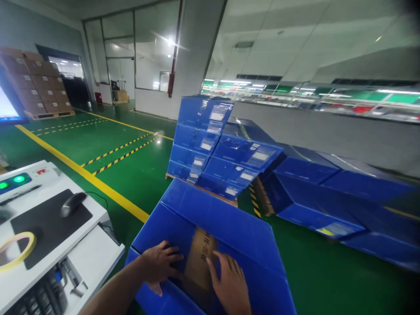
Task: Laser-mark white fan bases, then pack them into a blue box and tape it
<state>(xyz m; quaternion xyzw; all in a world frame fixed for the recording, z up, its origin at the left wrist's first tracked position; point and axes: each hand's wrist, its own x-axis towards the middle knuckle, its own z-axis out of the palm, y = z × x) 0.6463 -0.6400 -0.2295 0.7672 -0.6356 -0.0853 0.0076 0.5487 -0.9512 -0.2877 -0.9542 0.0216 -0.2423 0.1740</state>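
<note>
In front of me stands a large blue box (210, 201) with its top flaps folded inward. Between the flaps a strip of brown cardboard (201, 251) with black printed characters shows. My left hand (161, 264) lies on the left part of the box top, fingers spread, with nothing held. On the right side of the brown strip rests my right hand (229, 280), its thumb apart from the fingers and the fingertips touching the top. Whether anything lies under the palms cannot be seen.
At left, a white desk (95, 258) carries a mouse (74, 204), a black mouse pad (49, 227), a roll of yellow tape (31, 249) and a keyboard (39, 297). Stacked blue boxes (193, 140) stand ahead; more blue boxes (321, 210) are at right. Brown cartons (42, 83) sit far left.
</note>
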